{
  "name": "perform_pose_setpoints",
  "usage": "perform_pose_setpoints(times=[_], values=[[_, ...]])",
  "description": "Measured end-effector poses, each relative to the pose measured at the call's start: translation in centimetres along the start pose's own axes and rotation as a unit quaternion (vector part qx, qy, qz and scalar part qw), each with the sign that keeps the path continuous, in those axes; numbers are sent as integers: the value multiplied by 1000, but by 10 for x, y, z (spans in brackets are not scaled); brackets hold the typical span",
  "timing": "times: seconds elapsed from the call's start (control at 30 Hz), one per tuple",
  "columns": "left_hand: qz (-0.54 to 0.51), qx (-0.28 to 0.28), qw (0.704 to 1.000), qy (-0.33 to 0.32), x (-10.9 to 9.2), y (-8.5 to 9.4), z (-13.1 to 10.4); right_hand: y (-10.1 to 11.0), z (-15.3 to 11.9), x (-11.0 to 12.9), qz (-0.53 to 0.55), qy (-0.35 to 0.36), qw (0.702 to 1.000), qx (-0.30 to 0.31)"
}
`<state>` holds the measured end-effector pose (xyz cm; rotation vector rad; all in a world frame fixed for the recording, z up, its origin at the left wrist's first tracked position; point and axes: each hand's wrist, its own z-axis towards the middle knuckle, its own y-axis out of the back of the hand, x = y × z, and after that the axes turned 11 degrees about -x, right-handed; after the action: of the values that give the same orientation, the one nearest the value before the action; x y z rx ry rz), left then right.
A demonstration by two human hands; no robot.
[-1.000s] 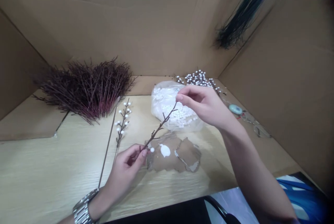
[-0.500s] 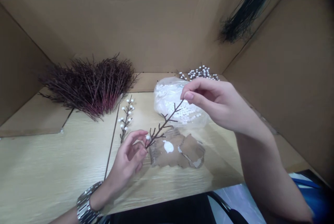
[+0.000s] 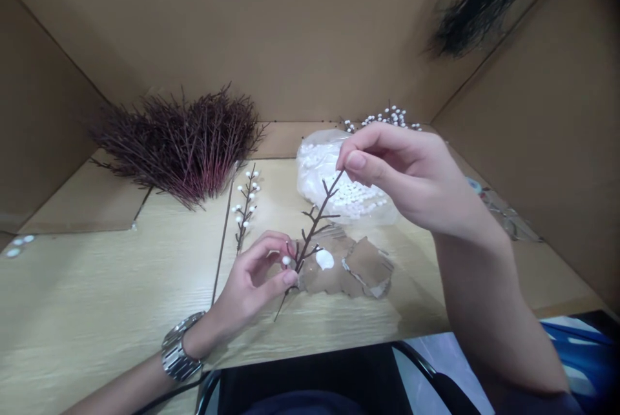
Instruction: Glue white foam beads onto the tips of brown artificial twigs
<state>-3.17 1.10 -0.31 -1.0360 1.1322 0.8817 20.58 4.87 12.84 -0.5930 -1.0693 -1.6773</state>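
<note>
A brown artificial twig (image 3: 311, 229) with short side branches slants above the table. My left hand (image 3: 261, 271) has thumb and fingers closed around its lower part, and the thin stem end pokes out below. One white berry (image 3: 286, 261) shows by those fingers. At the upper tip, my right hand (image 3: 392, 173) pinches the twig between thumb and forefinger; whether a berry is in that pinch is hidden. Below and behind the twig lies torn cardboard (image 3: 368, 266) bearing a blob of white glue (image 3: 324, 259). A clear bag of white berries (image 3: 358, 199) sits beyond it, partly behind my right hand.
A twig with white berries (image 3: 246, 205) lies left of the bag. A large pile of bare twigs (image 3: 184, 150) fills the back left; more berried twigs (image 3: 394, 117) lie back right. Dark wires (image 3: 489, 5) hang at upper right. Cardboard walls (image 3: 290, 34) enclose the table.
The twig has turned steeper, and its lower stem end now shows below my left hand. My left hand sits slightly further right in view. The whole view has shifted a little.
</note>
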Motion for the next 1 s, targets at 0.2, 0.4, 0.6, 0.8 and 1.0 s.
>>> perform_pose_setpoints(times=[0.2,0.4,0.6,0.8,1.0], values=[[23,31,999,-25,0,3,-1,-6,1,-1,0,8,1000,-15],[57,50,996,-41,-1,3,0,-14,0,0,10,-1,999,-32],[50,53,997,-18,-1,2,1,-24,1,-1,26,-17,999,-28],[-12,27,999,15,4,0,2,-25,3,-7,44,-4,999,-27],[-45,27,998,45,4,-1,1,-28,3,-10,33,7,999,-39]])
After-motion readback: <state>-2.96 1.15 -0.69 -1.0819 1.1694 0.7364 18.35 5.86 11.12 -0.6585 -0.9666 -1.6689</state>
